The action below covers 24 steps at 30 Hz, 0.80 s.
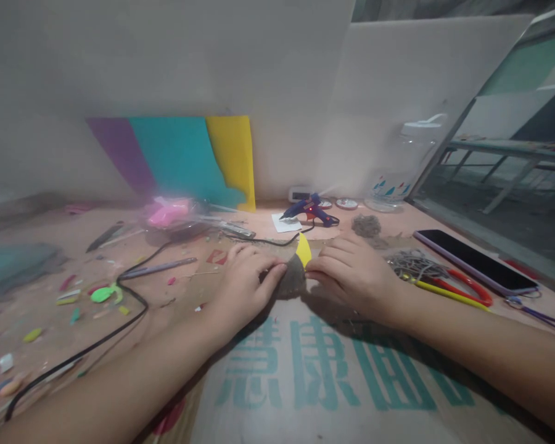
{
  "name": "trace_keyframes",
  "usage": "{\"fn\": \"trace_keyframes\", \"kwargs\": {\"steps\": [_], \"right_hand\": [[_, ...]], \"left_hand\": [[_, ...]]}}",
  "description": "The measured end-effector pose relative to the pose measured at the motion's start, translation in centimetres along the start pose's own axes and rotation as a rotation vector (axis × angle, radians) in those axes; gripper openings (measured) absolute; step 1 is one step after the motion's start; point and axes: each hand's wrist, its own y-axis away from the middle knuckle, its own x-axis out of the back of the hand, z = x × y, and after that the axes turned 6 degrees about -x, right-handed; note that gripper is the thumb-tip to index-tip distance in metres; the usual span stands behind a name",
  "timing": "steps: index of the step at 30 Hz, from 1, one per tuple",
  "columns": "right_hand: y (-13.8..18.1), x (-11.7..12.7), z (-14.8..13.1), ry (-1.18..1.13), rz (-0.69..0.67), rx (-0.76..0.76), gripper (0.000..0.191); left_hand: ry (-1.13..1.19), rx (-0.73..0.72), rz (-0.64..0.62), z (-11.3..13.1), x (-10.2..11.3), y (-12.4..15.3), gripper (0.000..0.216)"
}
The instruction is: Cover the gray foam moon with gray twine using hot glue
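Between my two hands is a small dark grey piece [290, 277] with a rough-looking surface, its material unclear. A curved, pointed yellow piece [304, 249] stands up at its upper right edge. My left hand [247, 277] pinches the grey piece from the left, thumb and forefinger together. From the right, my right hand [351, 271] has its fingers closed at the side where grey and yellow meet; its fingertips are partly hidden. Under both hands lies a pale sheet [268, 425] printed with large green characters.
Behind my hands a blue glue gun [312, 209] rests by a white pad [285, 223], its black cord [139, 296] running left. A phone [474, 259], pliers with red handles [472, 287] and a clear bottle [393, 166] are at right. Coloured scraps [102, 295] litter the left.
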Motion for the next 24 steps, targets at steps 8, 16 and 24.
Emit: {"fn": "trace_keyframes", "kwargs": {"steps": [8,16,24], "right_hand": [[0.2,-0.7,-0.8,-0.127,-0.010,-0.081,0.016],[0.3,-0.5,-1.1,-0.156,-0.004,-0.069,0.016],[-0.6,1.1,0.2,-0.006,-0.035,0.072,0.024]], "left_hand": [[0.136,0.196,0.049,-0.9,-0.3,-0.4,0.028],[0.004,0.113,0.024,-0.5,-0.3,-0.1,0.025],[-0.033,-0.152,-0.146,1.0,0.9,0.1,0.028]]}}
